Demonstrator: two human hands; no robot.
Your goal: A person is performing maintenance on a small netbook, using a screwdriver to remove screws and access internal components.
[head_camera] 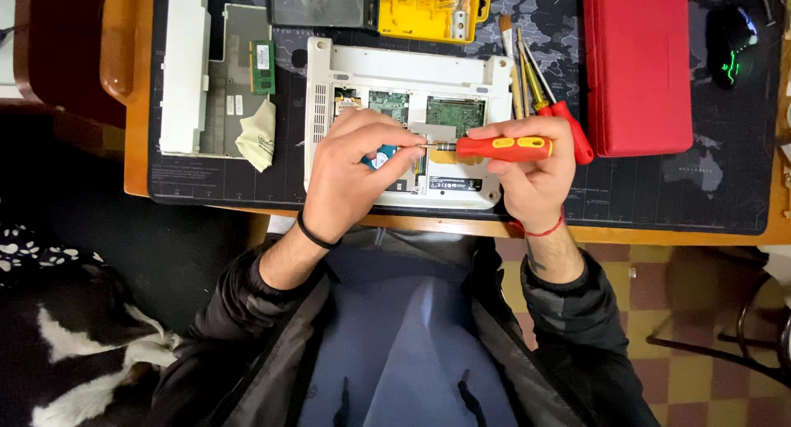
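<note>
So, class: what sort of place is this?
Probably a home electronics repair desk: an opened white laptop on a dark mat, a yellow bit tray, and a red-handled screwdriver in the right hand.

Wooden desk (659, 233) under dark mat (659, 196); checkered red-yellow floor (692, 378); dark chair legs (741, 345) right.
</note>
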